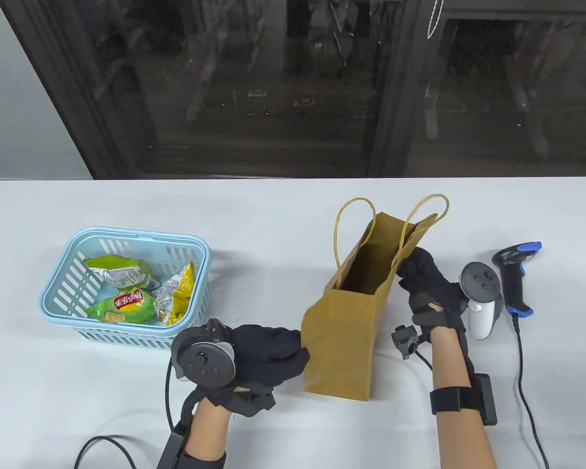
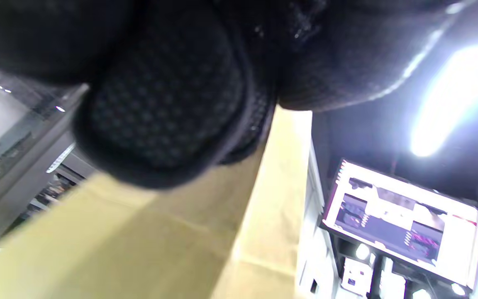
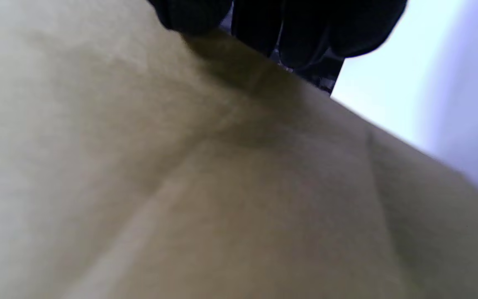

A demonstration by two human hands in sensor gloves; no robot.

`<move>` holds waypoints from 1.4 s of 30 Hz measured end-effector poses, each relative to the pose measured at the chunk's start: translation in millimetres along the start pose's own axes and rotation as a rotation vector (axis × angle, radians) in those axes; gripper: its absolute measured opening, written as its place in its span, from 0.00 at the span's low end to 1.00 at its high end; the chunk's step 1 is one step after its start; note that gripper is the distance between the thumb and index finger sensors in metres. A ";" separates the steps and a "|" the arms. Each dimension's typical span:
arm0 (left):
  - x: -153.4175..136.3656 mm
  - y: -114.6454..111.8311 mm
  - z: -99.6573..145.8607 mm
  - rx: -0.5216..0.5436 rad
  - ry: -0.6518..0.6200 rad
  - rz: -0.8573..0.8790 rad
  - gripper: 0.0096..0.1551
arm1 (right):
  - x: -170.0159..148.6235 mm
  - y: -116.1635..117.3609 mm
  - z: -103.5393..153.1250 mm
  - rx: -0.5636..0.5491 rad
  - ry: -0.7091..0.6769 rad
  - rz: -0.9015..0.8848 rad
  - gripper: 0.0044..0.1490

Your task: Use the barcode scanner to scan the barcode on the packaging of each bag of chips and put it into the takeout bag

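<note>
A brown paper takeout bag [image 1: 342, 337] stands upright and open-mouthed in the middle of the table. My left hand [image 1: 300, 349] holds its lower left edge, and in the left wrist view the gloved fingers [image 2: 160, 116] lie against the paper [image 2: 160, 249]. My right hand [image 1: 410, 266] grips the bag's right rim near a handle; its fingers [image 3: 305, 29] curl over the paper wall [image 3: 222, 187]. Three bags of chips lie in the blue basket [image 1: 127, 234]: a green one [image 1: 124, 305], another green one [image 1: 119, 273] and a yellow one [image 1: 178, 295]. The black and blue barcode scanner [image 1: 515, 278] lies on the table right of my right hand.
The scanner's cable [image 1: 527, 391] runs toward the table's front edge on the right. The basket sits at the left, apart from the bag. A lit monitor [image 2: 401, 224] shows in the left wrist view's background. A dark glass wall stands behind the table.
</note>
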State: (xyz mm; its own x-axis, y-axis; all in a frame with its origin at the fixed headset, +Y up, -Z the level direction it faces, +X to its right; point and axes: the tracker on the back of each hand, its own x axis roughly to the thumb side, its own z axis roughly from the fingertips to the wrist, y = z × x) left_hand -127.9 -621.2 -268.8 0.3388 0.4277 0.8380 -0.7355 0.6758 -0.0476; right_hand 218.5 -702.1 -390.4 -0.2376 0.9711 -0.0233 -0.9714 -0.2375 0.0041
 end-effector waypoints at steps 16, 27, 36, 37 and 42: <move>-25.3 -5.2 4.0 -0.326 0.192 0.032 0.29 | 6.6 71.6 -26.9 0.229 0.114 0.233 0.27; -23.0 32.2 19.8 0.118 0.365 -0.118 0.23 | 48.2 9.9 10.7 -0.200 -0.157 0.567 0.33; -58.5 -18.8 6.7 -0.038 0.675 -0.301 0.42 | 43.1 -35.1 22.6 -0.431 -0.144 0.918 0.42; -64.6 -24.8 5.2 -0.052 0.688 -0.333 0.44 | 37.5 -42.2 21.3 -0.465 -0.111 0.963 0.44; -87.7 -40.7 8.0 -0.126 0.767 -0.353 0.49 | 4.6 -73.4 9.4 -0.555 0.077 1.045 0.48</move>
State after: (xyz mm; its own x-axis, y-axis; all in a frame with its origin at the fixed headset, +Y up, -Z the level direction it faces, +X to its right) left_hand -132.4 -691.0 -336.1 0.8731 0.4366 0.2170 -0.4564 0.8884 0.0493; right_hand 288.7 -680.0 -381.4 -0.8964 0.3003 -0.3261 -0.1680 -0.9108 -0.3771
